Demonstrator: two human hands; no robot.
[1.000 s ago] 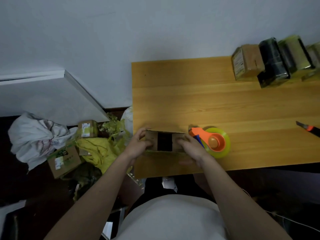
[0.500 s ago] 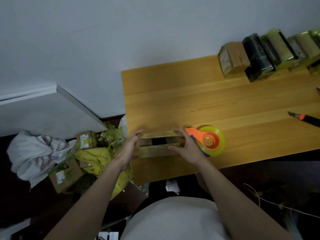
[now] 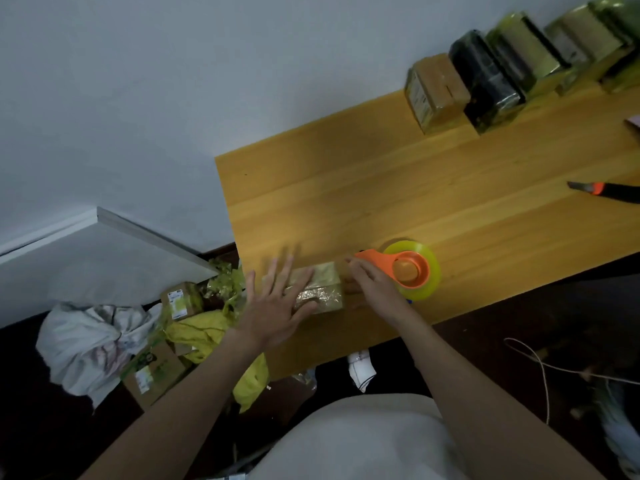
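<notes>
**Smoothing the tape down on the small box**

Best to press flat and sweep along the seam so the tape beds without wrinkles, keeping the box steady. It sits on the desk near the front left corner. The left hand lies spread, fingers straight, over its left half. The right hand curls at its right end, beside the tape dispenser; whether it grasps box or tape, I cannot tell.

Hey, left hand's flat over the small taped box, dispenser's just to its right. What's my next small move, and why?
Probably move the right hand onto the orange handle of the tape dispenser. The left hand lies flat, fingers spread, over the small box on the table, so it looks steadied, and the right hand is at the box's right end, right beside that handle.
</notes>
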